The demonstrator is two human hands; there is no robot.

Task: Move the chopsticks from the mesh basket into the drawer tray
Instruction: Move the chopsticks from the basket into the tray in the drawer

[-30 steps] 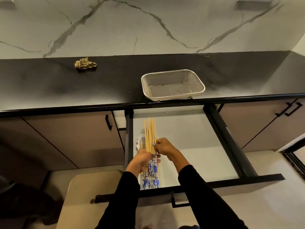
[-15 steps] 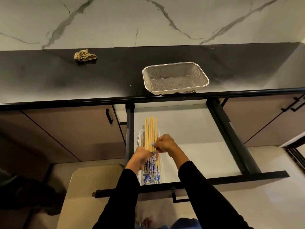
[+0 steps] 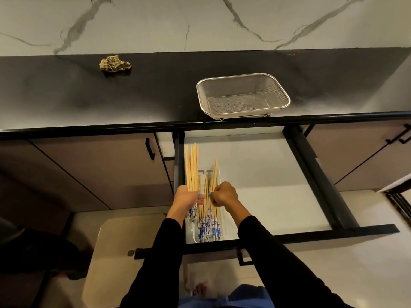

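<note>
**Chopsticks out of the basket, partly laid in the tray**

Chopsticks [image 3: 200, 196] now down at the open drawer, split into two lots. One lot fanned upward from the left hand [image 3: 185, 200], tips pointing toward the back of the drawer, patterned blue-and-white ends poking out below the fist. Other lot lying lengthwise in the drawer tray [image 3: 219, 174], patterned ends toward the drawer front, with the right hand [image 3: 223, 194] curled over a few of them near mid-length; one or two of these tilted up, tips raised above the tray's far end, so seemingly not yet settled flat.

Both hands clamped on sticks, knuckles close together, almost touching above the tray's near half.

Mesh basket [image 3: 243, 96] on the black countertop [image 3: 155, 96] just above the drawer, with nothing visible inside. So the lifting-out looks done; left to do, by the look of it: lower the left-hand bundle into the tray alongside the rest, flatten the tilted ones, let go.

Drawer [image 3: 266, 185] pulled well out, tray hard against its left wall, remainder of the pale floor bare. Crumpled checked cloth [image 3: 115, 64] far off on the counter's left.
</note>
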